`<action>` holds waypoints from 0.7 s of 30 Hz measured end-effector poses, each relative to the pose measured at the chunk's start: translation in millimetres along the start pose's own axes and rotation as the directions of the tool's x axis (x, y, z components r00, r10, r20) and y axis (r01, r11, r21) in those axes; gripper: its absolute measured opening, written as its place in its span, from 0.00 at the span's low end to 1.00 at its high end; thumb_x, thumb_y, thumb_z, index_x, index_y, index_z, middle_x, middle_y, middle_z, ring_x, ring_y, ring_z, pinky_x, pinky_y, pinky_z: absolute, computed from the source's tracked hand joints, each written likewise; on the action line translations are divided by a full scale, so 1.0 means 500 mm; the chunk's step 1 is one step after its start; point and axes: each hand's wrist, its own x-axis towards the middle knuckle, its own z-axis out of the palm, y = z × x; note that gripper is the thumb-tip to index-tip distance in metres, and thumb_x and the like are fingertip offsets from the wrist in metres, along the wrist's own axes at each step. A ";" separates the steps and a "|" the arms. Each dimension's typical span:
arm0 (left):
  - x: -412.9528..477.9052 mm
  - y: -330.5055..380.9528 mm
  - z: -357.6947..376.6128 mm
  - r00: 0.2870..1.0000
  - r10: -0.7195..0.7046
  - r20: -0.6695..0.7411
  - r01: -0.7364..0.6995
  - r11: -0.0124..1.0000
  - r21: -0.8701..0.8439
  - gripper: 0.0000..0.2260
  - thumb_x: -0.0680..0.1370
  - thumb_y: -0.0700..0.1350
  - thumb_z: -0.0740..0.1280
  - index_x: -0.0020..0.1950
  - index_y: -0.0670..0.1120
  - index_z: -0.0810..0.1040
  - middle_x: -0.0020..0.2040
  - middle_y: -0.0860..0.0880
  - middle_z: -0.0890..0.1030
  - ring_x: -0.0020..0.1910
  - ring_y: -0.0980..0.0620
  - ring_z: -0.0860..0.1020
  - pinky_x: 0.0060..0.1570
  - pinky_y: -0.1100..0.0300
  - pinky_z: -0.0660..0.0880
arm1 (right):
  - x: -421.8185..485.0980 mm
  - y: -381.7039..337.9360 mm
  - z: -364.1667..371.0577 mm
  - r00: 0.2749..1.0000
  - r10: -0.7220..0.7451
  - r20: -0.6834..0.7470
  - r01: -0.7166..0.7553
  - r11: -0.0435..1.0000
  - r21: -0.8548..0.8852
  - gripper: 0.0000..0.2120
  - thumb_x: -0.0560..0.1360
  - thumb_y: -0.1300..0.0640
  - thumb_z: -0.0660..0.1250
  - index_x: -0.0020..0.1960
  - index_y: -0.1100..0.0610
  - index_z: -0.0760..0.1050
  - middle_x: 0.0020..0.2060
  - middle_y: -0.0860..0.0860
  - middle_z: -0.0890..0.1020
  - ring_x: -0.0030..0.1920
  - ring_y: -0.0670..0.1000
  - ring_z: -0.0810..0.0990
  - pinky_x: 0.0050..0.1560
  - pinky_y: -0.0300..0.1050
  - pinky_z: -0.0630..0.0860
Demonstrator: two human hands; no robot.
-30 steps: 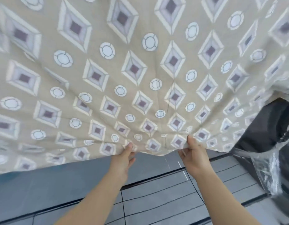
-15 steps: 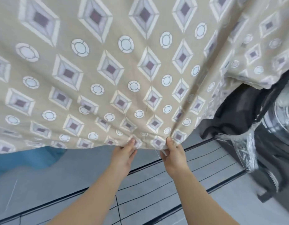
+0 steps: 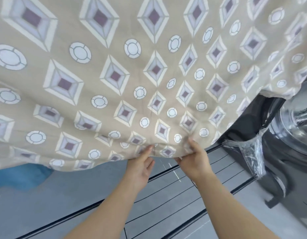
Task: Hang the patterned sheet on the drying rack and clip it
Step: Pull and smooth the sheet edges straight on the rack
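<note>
The patterned sheet [image 3: 149, 69], beige with white and purple diamonds and white circles, fills the upper two thirds of the head view and hangs in front of me. My left hand [image 3: 140, 166] pinches its lower hem near the middle. My right hand [image 3: 194, 161] grips the same hem a short way to the right, thumb on the front of the cloth. The hem is bunched between the two hands. The drying rack and any clips are hidden behind the sheet.
A dark grey washing machine [image 3: 290, 152] with a round glass door stands at the right, with loose clear plastic film [image 3: 252, 152] hanging on its front. Grey floor tiles [image 3: 166, 204] with dark joints lie below. Something blue [image 3: 20, 176] shows under the sheet at the left.
My hands have come closer together along the hem, the right hand sliding left. The view has swung right, so more of the washing machine shows.
</note>
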 end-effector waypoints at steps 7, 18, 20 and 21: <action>0.034 -0.068 0.094 0.974 -0.112 0.196 0.098 0.992 0.080 0.06 0.75 0.35 0.67 0.44 0.46 0.76 0.37 0.55 0.83 0.49 0.55 0.77 0.56 0.56 0.68 | 0.024 -0.185 -0.048 0.965 -0.260 0.024 0.248 0.941 0.230 0.38 0.61 0.43 0.74 0.68 0.53 0.71 0.65 0.55 0.76 0.64 0.60 0.75 0.65 0.60 0.68; 0.123 -0.159 0.357 0.987 -0.027 0.160 0.013 0.996 0.088 0.07 0.75 0.40 0.68 0.51 0.49 0.75 0.47 0.52 0.80 0.47 0.55 0.78 0.48 0.62 0.72 | 0.119 -0.316 -0.178 0.973 -0.228 -0.032 0.230 0.964 0.131 0.08 0.73 0.56 0.64 0.51 0.54 0.77 0.46 0.50 0.84 0.45 0.49 0.83 0.48 0.43 0.78; 0.153 -0.156 0.366 1.000 -0.001 -0.019 0.002 1.000 0.005 0.02 0.78 0.41 0.64 0.47 0.48 0.75 0.44 0.53 0.78 0.44 0.55 0.76 0.51 0.61 0.73 | 0.127 -0.310 -0.192 0.975 -0.220 -0.011 0.217 0.951 0.221 0.10 0.61 0.61 0.75 0.38 0.53 0.75 0.40 0.49 0.82 0.39 0.48 0.82 0.40 0.39 0.78; 0.166 -0.149 0.369 0.997 0.008 -0.082 -0.010 1.000 -0.021 0.02 0.79 0.42 0.64 0.47 0.47 0.75 0.43 0.53 0.76 0.43 0.55 0.75 0.54 0.60 0.73 | 0.132 -0.309 -0.195 0.980 -0.199 0.031 0.185 0.950 0.253 0.16 0.53 0.62 0.80 0.34 0.54 0.75 0.38 0.50 0.82 0.36 0.48 0.81 0.36 0.38 0.78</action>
